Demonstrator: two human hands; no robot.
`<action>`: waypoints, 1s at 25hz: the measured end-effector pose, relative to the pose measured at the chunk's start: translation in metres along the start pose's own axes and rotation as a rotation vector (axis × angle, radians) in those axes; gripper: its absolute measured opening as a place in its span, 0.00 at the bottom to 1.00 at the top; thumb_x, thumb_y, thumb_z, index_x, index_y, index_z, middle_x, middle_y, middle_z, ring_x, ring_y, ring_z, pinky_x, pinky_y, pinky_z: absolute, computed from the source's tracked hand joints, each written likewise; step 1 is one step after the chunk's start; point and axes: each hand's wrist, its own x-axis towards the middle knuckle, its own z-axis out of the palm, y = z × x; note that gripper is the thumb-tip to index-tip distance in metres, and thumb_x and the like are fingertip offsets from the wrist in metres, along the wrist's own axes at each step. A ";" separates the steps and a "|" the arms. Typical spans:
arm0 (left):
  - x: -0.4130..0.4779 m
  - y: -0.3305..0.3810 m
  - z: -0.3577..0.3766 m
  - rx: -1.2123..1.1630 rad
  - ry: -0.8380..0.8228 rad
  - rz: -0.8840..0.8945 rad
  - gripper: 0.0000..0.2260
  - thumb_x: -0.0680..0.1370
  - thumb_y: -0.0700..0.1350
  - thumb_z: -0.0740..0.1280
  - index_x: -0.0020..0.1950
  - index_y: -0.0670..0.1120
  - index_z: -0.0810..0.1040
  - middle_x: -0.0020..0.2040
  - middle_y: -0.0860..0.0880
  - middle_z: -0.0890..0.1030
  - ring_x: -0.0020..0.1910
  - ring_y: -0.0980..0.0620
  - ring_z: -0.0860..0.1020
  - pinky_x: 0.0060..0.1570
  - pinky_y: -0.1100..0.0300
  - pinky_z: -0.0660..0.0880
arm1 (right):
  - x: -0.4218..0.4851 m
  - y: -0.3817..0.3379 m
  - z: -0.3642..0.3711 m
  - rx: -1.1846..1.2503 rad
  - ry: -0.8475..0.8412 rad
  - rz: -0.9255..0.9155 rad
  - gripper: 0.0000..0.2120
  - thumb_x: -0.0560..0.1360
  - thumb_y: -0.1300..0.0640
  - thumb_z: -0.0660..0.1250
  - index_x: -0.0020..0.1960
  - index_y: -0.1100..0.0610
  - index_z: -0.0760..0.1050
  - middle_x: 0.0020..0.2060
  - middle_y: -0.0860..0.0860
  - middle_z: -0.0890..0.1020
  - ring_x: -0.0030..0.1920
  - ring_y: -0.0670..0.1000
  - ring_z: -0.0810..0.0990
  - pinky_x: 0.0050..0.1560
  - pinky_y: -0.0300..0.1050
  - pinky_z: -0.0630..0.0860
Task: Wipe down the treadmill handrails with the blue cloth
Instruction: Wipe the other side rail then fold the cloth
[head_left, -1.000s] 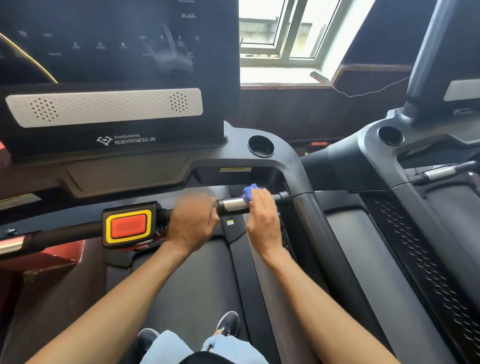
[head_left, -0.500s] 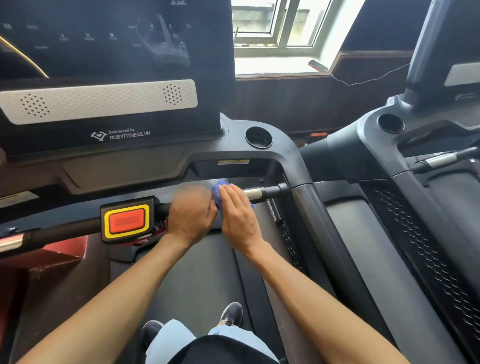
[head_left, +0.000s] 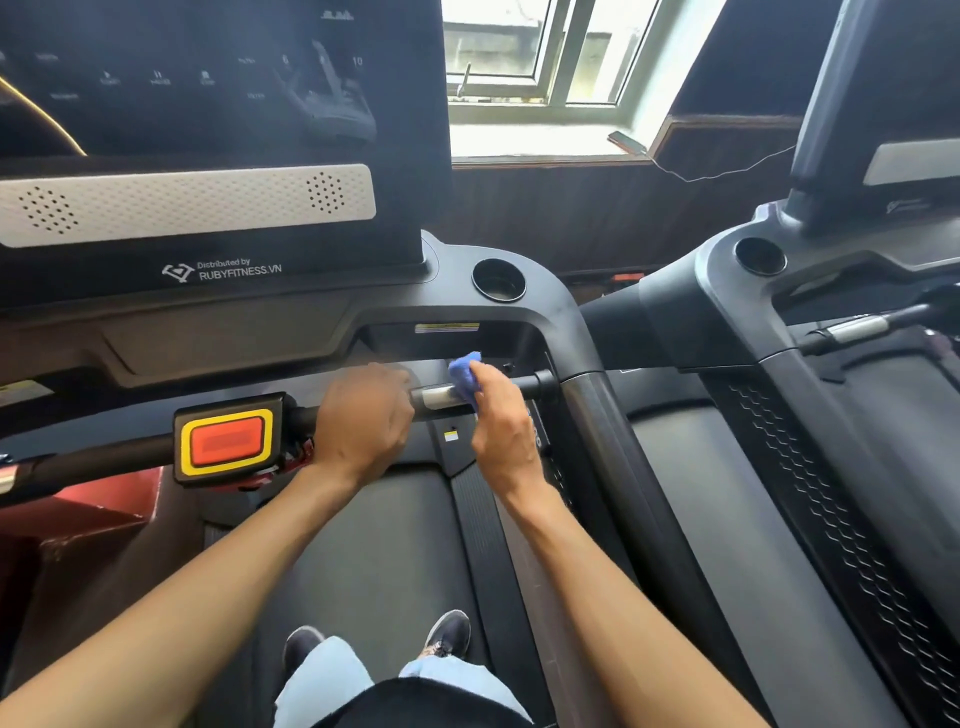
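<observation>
Two hands work on one front handrail (head_left: 439, 399). The left hand (head_left: 363, 415) curls around the bar. At its 3 o'clock, the right hand (head_left: 501, 426) presses the single blue cloth (head_left: 464, 371) onto the rail's silver section. One red stop button (head_left: 226, 441) sits at 9 o'clock of the left hand.

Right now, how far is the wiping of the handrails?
Done: nothing shows as finished. In hand: the right hand holds the blue cloth on the front bar near its right end, while the left hand grips that bar beside the stop button. Probably left: the bar beyond the button, and the side rail.
</observation>
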 end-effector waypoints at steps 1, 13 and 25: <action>0.005 0.002 -0.002 -0.059 -0.004 -0.012 0.12 0.78 0.47 0.60 0.56 0.46 0.79 0.49 0.47 0.79 0.47 0.45 0.75 0.46 0.49 0.71 | 0.005 0.003 -0.006 0.020 0.001 0.035 0.20 0.77 0.71 0.62 0.68 0.66 0.71 0.62 0.59 0.79 0.62 0.57 0.77 0.66 0.49 0.73; 0.161 0.013 0.021 0.166 -0.349 0.328 0.20 0.79 0.52 0.65 0.60 0.37 0.75 0.60 0.38 0.76 0.66 0.40 0.74 0.56 0.48 0.78 | 0.123 0.025 -0.039 -0.109 0.148 0.270 0.15 0.77 0.58 0.69 0.62 0.58 0.76 0.49 0.59 0.81 0.51 0.57 0.77 0.52 0.49 0.76; 0.176 0.012 0.043 0.189 -0.258 0.384 0.31 0.79 0.58 0.57 0.70 0.34 0.72 0.62 0.37 0.77 0.63 0.40 0.74 0.70 0.49 0.70 | 0.230 0.036 -0.021 -0.665 -0.758 -0.009 0.07 0.75 0.60 0.67 0.49 0.58 0.84 0.46 0.60 0.84 0.50 0.63 0.80 0.46 0.49 0.73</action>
